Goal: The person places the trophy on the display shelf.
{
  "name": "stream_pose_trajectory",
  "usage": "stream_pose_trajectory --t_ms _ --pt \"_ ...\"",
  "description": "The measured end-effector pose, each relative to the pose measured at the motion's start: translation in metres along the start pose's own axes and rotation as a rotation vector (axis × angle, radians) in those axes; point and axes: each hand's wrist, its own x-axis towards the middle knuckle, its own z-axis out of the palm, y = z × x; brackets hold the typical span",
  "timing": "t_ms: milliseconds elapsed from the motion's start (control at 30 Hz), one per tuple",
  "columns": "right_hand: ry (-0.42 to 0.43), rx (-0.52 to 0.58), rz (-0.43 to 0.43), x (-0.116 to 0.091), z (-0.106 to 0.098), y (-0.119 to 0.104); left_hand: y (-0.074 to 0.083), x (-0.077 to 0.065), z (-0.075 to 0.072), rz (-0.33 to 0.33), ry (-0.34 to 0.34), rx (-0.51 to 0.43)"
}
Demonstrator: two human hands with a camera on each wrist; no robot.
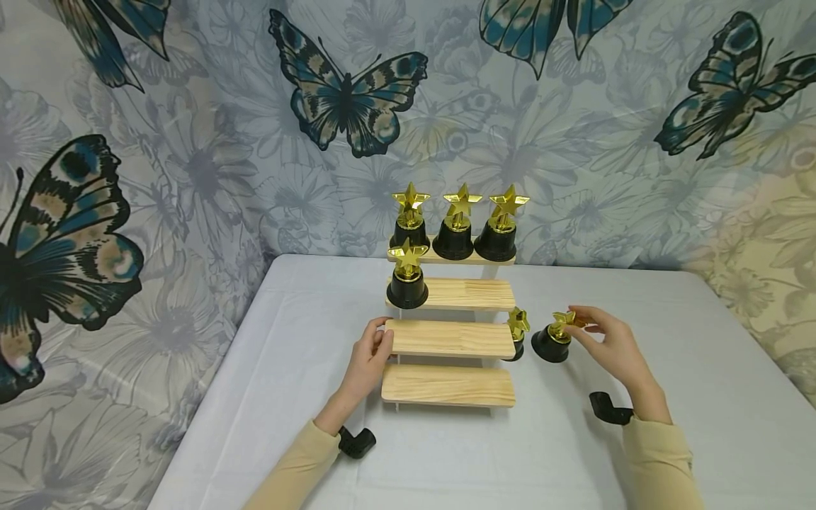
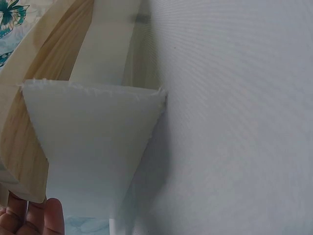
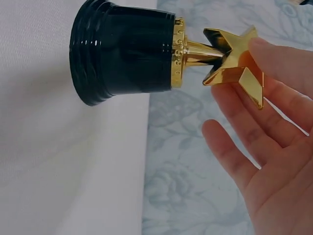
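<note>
Right grip (image 1: 608,347) pinches glossy star-topped trophy (image 3: 151,54); left grip (image 1: 366,361) holds wooden shelf (image 1: 449,338).

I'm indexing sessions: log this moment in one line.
left hand: holds wooden stand | right hand: pinches trophy by star | top shelf: three trophies | second shelf down: lone trophy, left

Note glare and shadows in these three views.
Head: a soft shadow on the white tablecloth beside the right sleeve; right wrist: bright glints on the gold-and-black trophy; left wrist: a dim shadow beside the stand's white panel.
</note>
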Motion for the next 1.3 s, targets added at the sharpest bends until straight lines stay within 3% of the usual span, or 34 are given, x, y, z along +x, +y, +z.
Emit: stream_pose_trajectory --t_ms 800,1300 --pt "0.058 0.025 -0.019 -0.003 0.005 0.007 0.001 0.0 0.001 -0.013 -0.007 -0.001" --pt "0.213 0.056 -0.078 0.012 -0.017 -0.022 0.001 0.0 -0.001 -0.009 -0.004 -0.002"
